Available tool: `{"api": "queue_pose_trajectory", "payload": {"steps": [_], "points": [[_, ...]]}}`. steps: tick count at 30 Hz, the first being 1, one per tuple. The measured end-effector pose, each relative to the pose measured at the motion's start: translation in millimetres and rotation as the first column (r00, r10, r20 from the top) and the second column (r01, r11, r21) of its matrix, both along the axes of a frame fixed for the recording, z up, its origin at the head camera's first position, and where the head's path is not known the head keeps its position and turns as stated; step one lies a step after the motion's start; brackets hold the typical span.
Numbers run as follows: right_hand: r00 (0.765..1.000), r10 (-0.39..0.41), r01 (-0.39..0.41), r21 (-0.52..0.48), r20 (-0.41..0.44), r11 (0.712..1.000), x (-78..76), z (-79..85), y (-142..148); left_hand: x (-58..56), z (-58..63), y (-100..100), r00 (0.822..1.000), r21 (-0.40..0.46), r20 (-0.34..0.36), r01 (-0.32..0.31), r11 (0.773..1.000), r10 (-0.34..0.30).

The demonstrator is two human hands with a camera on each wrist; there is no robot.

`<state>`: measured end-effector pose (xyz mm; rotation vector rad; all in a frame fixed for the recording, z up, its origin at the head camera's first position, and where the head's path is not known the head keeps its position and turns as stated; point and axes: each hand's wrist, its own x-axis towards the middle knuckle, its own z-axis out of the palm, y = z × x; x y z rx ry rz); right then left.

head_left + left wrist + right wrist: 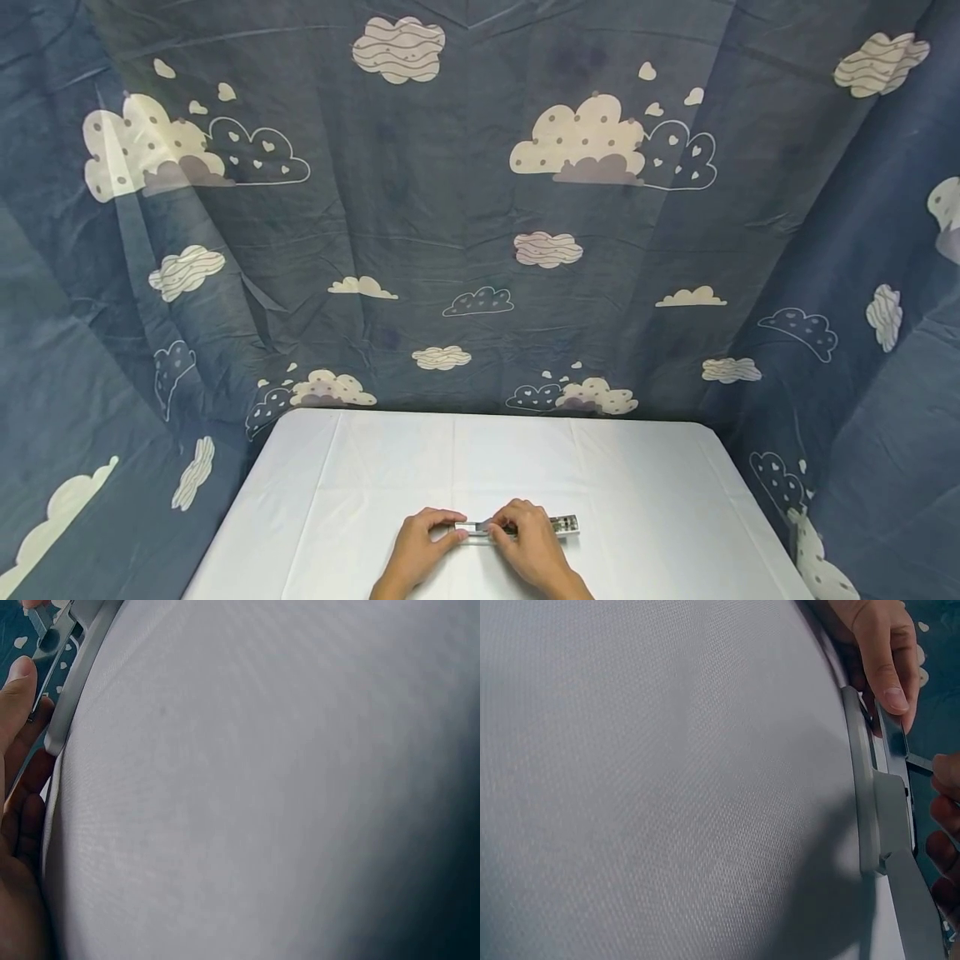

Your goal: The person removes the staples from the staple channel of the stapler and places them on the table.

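Note:
A light grey stapler [566, 525] lies across the white table in front of me, its top arm swung back to the right. My left hand [416, 546] grips the stapler's left end between thumb and fingers. In the right wrist view, the left thumb presses on the metal magazine [894, 742] above the base [862, 795]. My right hand [532, 546] pinches a short grey strip [921, 762] that looks like a row of staples. One end of the strip meets the magazine's edge. The right palm and wrist hide part of the stapler in the head view.
The table [375, 467] has a white cloth with fold lines. Behind it and along both sides hangs a dark blue curtain [420, 200] printed with clouds and hearts. The table's far edge runs close to the curtain.

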<state>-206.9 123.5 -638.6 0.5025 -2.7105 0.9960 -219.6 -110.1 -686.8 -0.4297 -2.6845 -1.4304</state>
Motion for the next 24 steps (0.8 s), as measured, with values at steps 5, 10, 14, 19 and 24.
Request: {"api": "queue_pose_trajectory", "payload": {"steps": [5, 10, 14, 19, 24], "points": [[1.0, -0.019, 0.019, -0.006, -0.02, 1.0, 0.8, 4.4, 3.6, 0.4, 0.5, 0.0, 1.0, -0.007, -0.011, -0.002, 1.0, 0.002], [0.999, -0.03, 0.029, -0.016, -0.025, 0.999, 2.0, 6.5, 7.0, 1.7, 0.5, 0.3, 1.0, -0.009, -0.018, -0.003, 1.0, 0.003], [0.998, -0.036, 0.035, -0.03, -0.046, 0.999, 2.3, 7.2, 7.8, 2.2, 0.6, -0.1, 1.0, -0.009, -0.015, -0.003, 1.0, 0.003], [0.999, -0.032, 0.03, -0.055, -0.036, 0.998, 2.0, 10.0, 11.4, 2.9, 0.3, -0.4, 1.0, -0.011, -0.012, -0.007, 1.0, 0.007], [0.999, -0.033, 0.032, -0.057, -0.017, 0.998, 1.2, 13.4, 18.9, 2.4, 0.0, -0.1, 1.0, -0.002, -0.013, -0.006, 1.0, 0.006]]}}
